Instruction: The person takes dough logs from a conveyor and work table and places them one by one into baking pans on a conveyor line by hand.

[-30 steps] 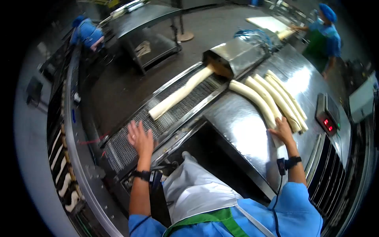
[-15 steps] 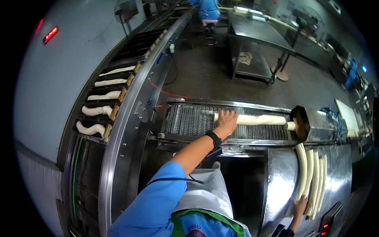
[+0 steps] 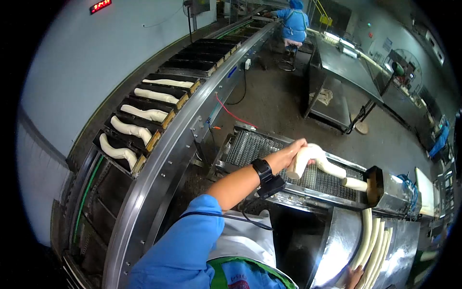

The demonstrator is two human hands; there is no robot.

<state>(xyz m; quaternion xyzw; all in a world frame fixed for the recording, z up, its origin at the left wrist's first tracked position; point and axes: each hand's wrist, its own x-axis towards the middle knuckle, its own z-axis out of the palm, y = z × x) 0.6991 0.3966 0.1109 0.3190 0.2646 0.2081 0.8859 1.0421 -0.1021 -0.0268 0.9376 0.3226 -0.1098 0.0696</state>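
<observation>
Over the mesh conveyor [image 3: 250, 148], a dough roll [image 3: 320, 159] arches in the grip of the left hand [image 3: 290, 151]

Reckoning clock points from that hand, the roll's near end hangs at 6 o'clock, while its far length droops onto the mesh toward 4 o'clock. Farther along 4 o'clock, a 2nd roll [image 3: 355, 184] pokes from the metal outlet hood [image 3: 394, 190]; whether the 2 ends touch is hard to tell.

The step in hand looks like a pick-up partly done: the near end appears raised, the rest unlifted. The next move, I judge, calls for support under the sagging far length, since soft dough could stretch or kink.

The left forearm [image 3: 240, 185] reaches toward 2 o'clock, its fingers curled closed around the roll. At 5 o'clock, the right hand [image 3: 355, 277] rests against a row of dough rolls [image 3: 365, 233] on the steel bench [image 3: 332, 250]; the picture's edge cuts it off, so I cannot tell whether its grip is closed. Between 9 and 10 o'clock, well apart, 5 dough-bearing pans [image 3: 169, 119] line the side track.
</observation>
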